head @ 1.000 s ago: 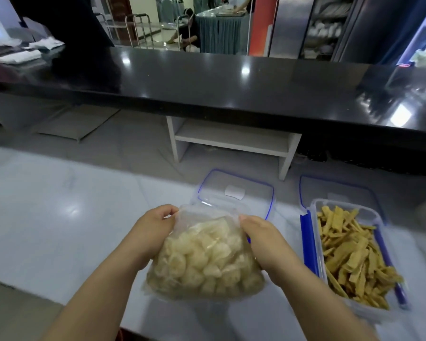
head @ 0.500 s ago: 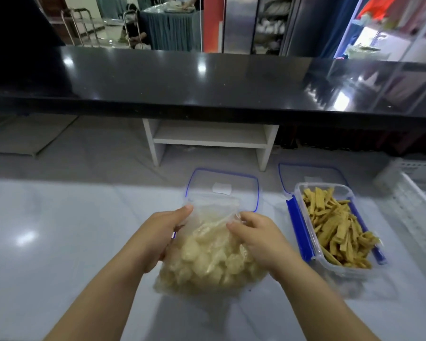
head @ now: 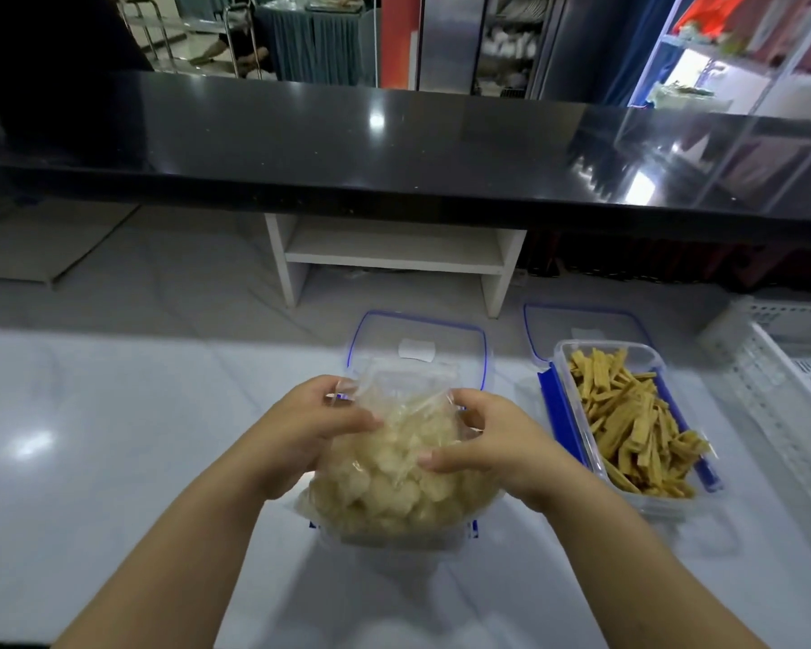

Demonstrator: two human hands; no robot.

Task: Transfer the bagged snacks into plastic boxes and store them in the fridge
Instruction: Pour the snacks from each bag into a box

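Clenched on the upper part of a clear bag of pale round crackers (head: pixel 394 484), the left grip (head: pixel 319 423) and right grip (head: pixel 492 442) pinch it from either side, thumbs on the near face, both forearms reaching in from the lower edge. Its long axis runs away from the person, crumpled mouth at the far end and full bottom nearest. It sits over a clear box with blue clips (head: pixel 470 529), mostly hidden beneath it, on the white surface (head: pixel 113 437). That box's blue-edged lid (head: pixel 417 339) lies flat just behind. To the right a second clear box (head: pixel 605 345) holds yellow-brown sticks, its own lid (head: pixel 581 320) behind it, and a white basket (head: pixel 792 367) stands further right.
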